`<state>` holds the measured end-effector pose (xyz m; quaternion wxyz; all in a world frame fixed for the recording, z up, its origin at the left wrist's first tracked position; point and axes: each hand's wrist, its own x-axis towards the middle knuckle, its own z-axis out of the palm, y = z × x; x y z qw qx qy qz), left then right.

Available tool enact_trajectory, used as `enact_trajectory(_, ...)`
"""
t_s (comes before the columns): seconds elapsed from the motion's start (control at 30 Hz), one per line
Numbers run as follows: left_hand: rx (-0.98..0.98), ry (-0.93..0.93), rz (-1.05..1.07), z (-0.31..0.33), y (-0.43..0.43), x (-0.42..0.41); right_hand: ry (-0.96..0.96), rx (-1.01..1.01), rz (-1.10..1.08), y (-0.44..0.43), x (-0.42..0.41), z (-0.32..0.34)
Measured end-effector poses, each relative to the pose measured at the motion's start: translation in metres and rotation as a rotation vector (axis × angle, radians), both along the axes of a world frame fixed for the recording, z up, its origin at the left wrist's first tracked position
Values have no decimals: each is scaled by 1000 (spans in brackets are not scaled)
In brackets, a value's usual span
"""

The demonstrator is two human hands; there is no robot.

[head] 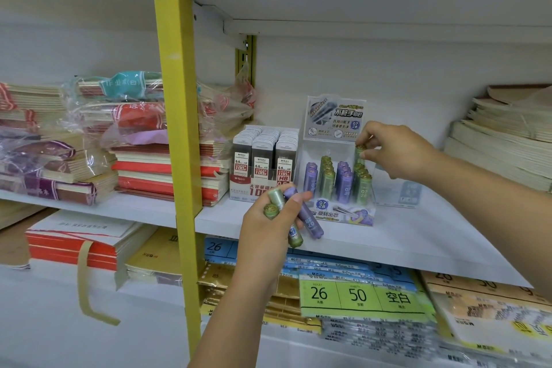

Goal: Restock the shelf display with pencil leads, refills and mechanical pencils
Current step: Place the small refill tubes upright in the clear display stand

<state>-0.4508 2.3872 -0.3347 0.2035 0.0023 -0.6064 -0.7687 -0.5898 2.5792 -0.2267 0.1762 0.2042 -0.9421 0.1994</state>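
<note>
Right grip (397,152) pinches green tube (359,153) above rack (343,213). Left grip (268,233) clasps spare tubes (307,213) at shelf (418,236) front edge. Lead boxes (263,158) sit just left of rack.

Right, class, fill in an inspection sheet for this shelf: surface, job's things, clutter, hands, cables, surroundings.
Surface: white shelf, partly bare.
Job's things: display stand holds upright purple and green lead tubes; grey lead boxes beside it.
Clutter: plastic-wrapped notebooks at left.
Hands: right hand pinches a green tube at the stand's back right; left hand grips spare tubes.
Cables: nothing seen.
Surroundings: yellow upright; paper packs below.
</note>
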Motion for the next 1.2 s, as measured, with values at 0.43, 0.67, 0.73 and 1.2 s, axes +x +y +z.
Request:
enact_trajectory(0.43, 16, 11, -44, -3, -3, -3, 6, 263, -56, -3, 9, -7)
enact_trajectory(0.67, 118, 29, -101, 4, 1, 5, -82, -440, 341, -16, 109, -51)
enact_trajectory(0.73, 149, 47, -148, 10, 6, 10, -258, -527, 393, -22, 127, -68)
enact_trajectory(1.2, -83, 13, 25, 18, 15, 16, -41, -801, 307, -14, 101, -31)
